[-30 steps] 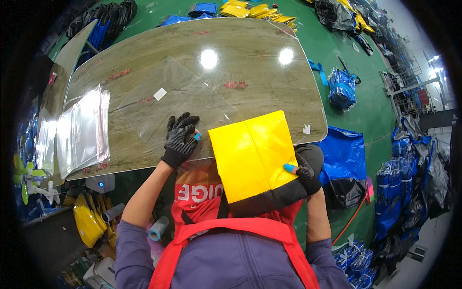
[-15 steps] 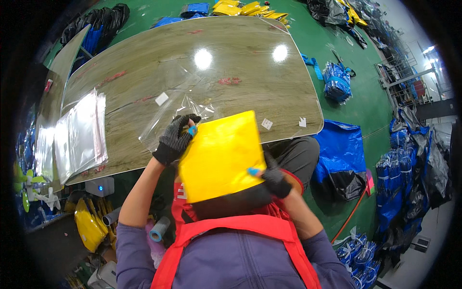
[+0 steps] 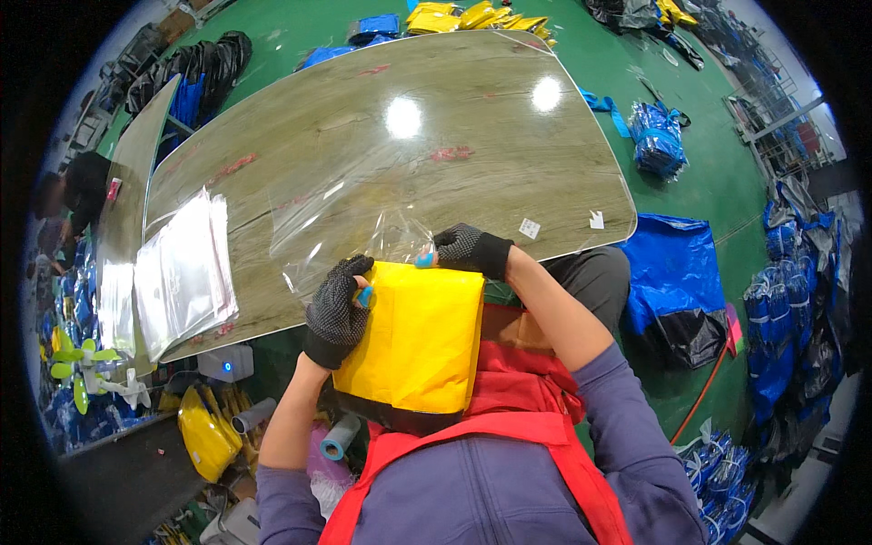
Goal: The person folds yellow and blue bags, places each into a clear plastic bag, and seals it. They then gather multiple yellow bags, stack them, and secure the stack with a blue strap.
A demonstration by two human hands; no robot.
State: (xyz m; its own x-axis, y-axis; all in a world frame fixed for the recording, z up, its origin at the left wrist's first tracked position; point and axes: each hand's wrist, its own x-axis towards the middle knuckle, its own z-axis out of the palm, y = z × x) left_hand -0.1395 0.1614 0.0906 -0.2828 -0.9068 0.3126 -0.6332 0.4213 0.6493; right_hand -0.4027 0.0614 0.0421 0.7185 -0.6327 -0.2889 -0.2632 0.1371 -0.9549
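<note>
The left hand (image 3: 338,311) is gripping the left edge of 1 rectangular yellow bag (image 3: 416,336) over the red apron (image 3: 522,377); the right hand (image 3: 470,251) is pinching 1 crinkled, clear plastic bag (image 3: 395,227) at the yellow bag's top edge. 2 white papers (image 3: 530,228) are lying on the wood-grain table (image 3: 509,136).

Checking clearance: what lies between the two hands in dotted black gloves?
In the head view, between the left hand and right hand lies the top of a yellow, black-based rectangular folded sheet, with crumpled clear plastic film just beyond it.
</note>
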